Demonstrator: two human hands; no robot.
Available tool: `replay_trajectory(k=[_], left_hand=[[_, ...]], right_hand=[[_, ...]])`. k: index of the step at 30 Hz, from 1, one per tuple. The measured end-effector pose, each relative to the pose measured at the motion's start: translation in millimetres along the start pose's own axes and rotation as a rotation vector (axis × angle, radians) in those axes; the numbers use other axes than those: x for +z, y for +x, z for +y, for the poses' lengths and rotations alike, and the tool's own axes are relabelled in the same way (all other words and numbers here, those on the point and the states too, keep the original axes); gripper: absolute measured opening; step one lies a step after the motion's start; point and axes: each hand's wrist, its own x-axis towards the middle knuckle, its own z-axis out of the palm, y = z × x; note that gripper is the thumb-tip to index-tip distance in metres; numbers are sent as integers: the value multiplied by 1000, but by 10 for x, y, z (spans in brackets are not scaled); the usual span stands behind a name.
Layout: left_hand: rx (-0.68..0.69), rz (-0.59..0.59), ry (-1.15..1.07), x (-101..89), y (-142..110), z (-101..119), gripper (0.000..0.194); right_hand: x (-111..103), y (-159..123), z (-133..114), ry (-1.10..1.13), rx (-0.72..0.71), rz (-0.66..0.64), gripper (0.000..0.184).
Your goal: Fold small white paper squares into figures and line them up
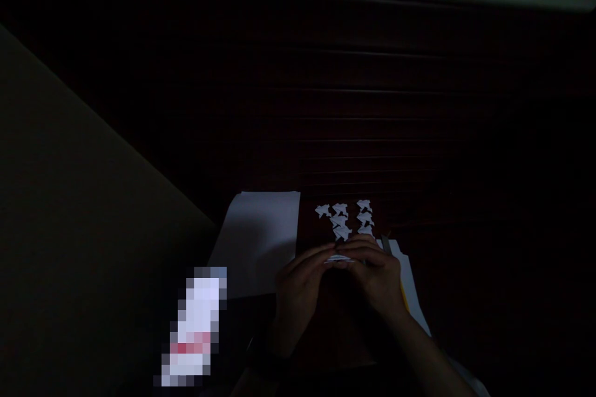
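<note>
Between my two hands is a small folded piece of white paper [339,258]. My left hand [302,276] pinches its left side, fingers bent over the top. On the other side my right hand [378,273] grips it the same way, the fingertips of both hands nearly meeting. Just beyond the hands, several small folded white paper figures [341,221] lie in two columns on the dark tabletop, with one more paper figure [322,211] off to the left. The fingers partly hide the folded paper and the nearest figures.
A stack of white paper sheets [265,236] lies left of my hands. More white paper [412,291] sits by my right forearm, with a grey strip [386,244] and a yellow item [405,296] on it. A blurred-out bright patch [195,325] glows at lower left. The scene is very dark.
</note>
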Motion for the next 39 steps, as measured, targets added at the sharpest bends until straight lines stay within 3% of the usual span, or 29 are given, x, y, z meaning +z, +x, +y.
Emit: replay_trajectory(k=[6,13,18,23,33,39], left_hand=[[-49,-1,52,1,20,14,22],[116,-9,199,-76,-21,93,29],[156,-22,235,-107,-33,122,31],[128,-23,216,-109,-11,131,27],[44,6,229,-86,-17,200,32],[-20,20,141,-62,-7,116,24]], right_hand=[[-33,-1,2,-8,8,-10,20],[-50,21,-58,-42,-31,-39,21],[-61,-5,-92,-70,-97,-15,23],[-54,-30,-97,-37,-88,-14,22],[-19,-8,-116,128,91,-16,16],[-36,-2,-87,12,64,14,16]])
